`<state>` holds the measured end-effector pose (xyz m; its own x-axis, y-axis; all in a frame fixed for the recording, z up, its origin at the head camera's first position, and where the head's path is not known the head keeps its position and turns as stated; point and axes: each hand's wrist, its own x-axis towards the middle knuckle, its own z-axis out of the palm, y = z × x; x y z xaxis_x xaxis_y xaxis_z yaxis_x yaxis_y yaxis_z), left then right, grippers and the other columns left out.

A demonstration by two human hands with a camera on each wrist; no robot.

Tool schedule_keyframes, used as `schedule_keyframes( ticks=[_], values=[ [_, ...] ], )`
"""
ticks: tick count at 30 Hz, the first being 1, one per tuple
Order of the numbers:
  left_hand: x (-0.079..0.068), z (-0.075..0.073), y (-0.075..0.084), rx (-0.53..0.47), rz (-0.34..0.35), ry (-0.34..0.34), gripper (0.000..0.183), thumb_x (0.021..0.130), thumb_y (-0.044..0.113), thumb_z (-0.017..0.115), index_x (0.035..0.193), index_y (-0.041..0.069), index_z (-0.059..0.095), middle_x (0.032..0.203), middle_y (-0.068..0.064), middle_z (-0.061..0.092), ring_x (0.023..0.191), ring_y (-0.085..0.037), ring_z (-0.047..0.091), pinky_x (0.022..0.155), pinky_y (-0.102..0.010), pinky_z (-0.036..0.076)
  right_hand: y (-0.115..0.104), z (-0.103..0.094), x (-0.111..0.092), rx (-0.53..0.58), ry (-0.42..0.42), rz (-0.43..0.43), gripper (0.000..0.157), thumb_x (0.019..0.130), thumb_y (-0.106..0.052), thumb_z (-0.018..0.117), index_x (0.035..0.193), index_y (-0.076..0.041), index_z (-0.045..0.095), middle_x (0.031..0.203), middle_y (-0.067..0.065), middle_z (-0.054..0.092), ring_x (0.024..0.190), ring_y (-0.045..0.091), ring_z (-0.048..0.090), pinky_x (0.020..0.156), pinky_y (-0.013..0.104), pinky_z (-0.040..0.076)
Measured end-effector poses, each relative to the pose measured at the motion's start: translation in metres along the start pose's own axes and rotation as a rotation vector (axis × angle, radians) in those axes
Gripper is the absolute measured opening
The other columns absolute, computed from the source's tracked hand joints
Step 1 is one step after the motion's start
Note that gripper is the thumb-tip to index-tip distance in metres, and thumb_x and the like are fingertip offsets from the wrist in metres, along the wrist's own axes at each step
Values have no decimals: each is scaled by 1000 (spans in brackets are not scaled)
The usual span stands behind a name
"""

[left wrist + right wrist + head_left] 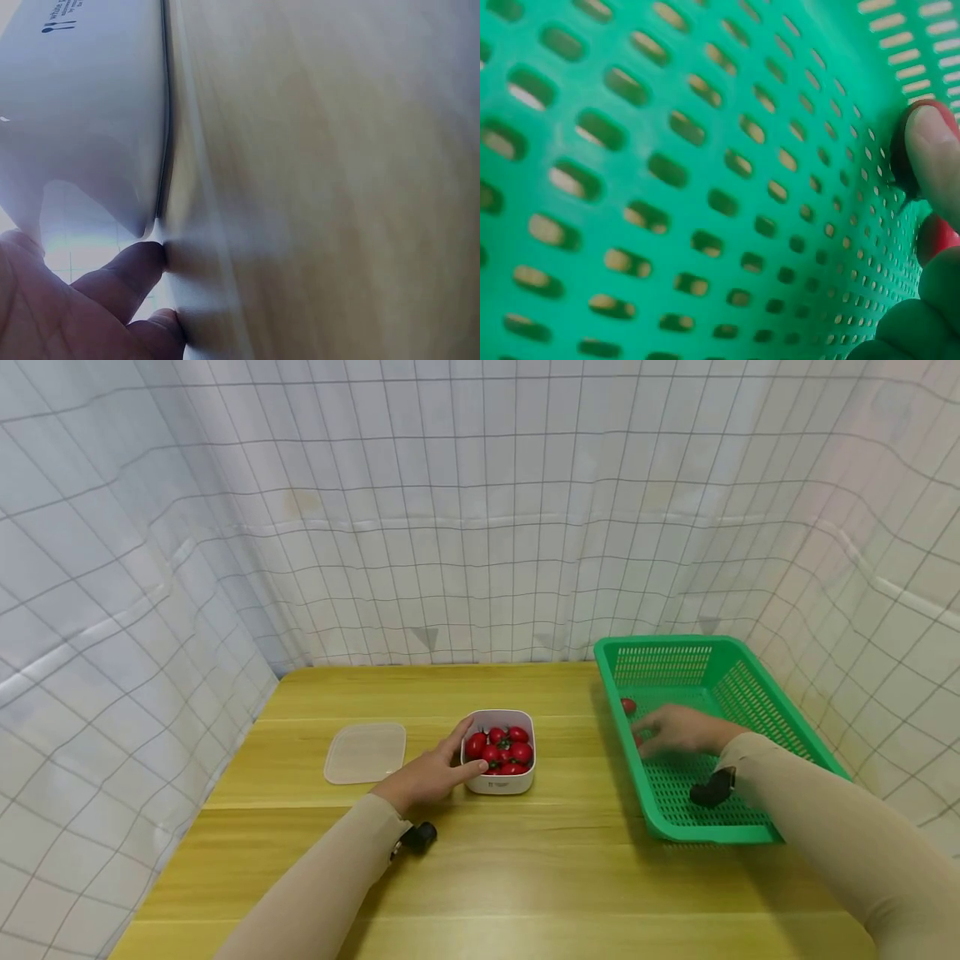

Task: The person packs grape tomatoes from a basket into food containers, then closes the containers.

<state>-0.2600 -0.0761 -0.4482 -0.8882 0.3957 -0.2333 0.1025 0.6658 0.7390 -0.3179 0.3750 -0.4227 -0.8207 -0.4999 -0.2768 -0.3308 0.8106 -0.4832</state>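
A small white square box (501, 786) holds several red cherry tomatoes (503, 755). My left hand (429, 777) rests at its left side, thumb at the front of the rim and forefinger near the back corner. In the left wrist view, its fingers (124, 277) look fairly straight beside the box wall. Inside the green basket (652, 833), my right hand (684, 730) reaches to the left side and pinches a cherry tomato (905, 154), the thumb (937, 146) lying over it. Another tomato (627, 704) lies near the basket's left wall.
A flat translucent lid (365, 753) lies on the wooden table (525, 877), left of the box. The basket stands at the right with raised, slotted walls. White gridded curtain (480, 527) encloses the back and sides.
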Motion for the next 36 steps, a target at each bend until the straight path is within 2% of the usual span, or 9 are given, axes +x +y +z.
schedule_keyframes(
  ticks=[5, 9, 13, 18, 26, 36],
  values=[
    [-1, -1, 0, -9, 7, 5, 90, 100, 64, 59, 168, 48, 2, 177, -5, 18, 160, -43, 25, 126, -66, 23, 1, -2, 3, -31, -4, -5, 59, 97, -36, 76, 143, -1, 63, 144, 24, 64, 129, 50, 60, 101, 63, 52],
    [-2, -1, -2, -25, 1, 5, 91, 99, 66, 61, 167, 50, 2, 177, -5, 19, 159, -42, 27, 126, -63, 25, 1, -2, 5, -6, -34, 11, 61, 98, -38, 74, 145, -1, 62, 146, 24, 62, 132, 51, 57, 105, 63, 50],
    [-2, -1, -5, -46, -8, 5, 92, 97, 66, 62, 166, 53, 2, 177, -4, 20, 158, -40, 31, 126, -60, 28, 2, -1, 7, 35, -65, 37, 64, 100, -41, 72, 148, -1, 59, 151, 25, 58, 140, 53, 50, 111, 64, 45],
    [-2, -1, -8, -56, 1, 8, 93, 97, 68, 62, 166, 53, 2, 177, -5, 19, 159, -40, 27, 127, -61, 26, 5, 1, 10, 59, -73, 52, 63, 101, -40, 70, 150, -2, 57, 154, 25, 55, 147, 54, 40, 115, 67, 39],
    [-1, 0, -7, -36, 16, 8, 92, 97, 67, 61, 166, 51, 2, 177, -2, 18, 161, -40, 24, 127, -62, 24, 10, 2, 9, 82, -80, 61, 63, 101, -41, 70, 150, -2, 58, 154, 25, 54, 147, 55, 39, 116, 68, 37],
    [0, 2, -8, -32, 17, 7, 94, 97, 68, 61, 167, 49, 2, 177, -5, 19, 159, -39, 28, 127, -59, 28, 13, 4, 7, 82, -80, 65, 65, 101, -41, 69, 151, -1, 56, 154, 26, 53, 148, 56, 37, 115, 68, 38]
  ],
)
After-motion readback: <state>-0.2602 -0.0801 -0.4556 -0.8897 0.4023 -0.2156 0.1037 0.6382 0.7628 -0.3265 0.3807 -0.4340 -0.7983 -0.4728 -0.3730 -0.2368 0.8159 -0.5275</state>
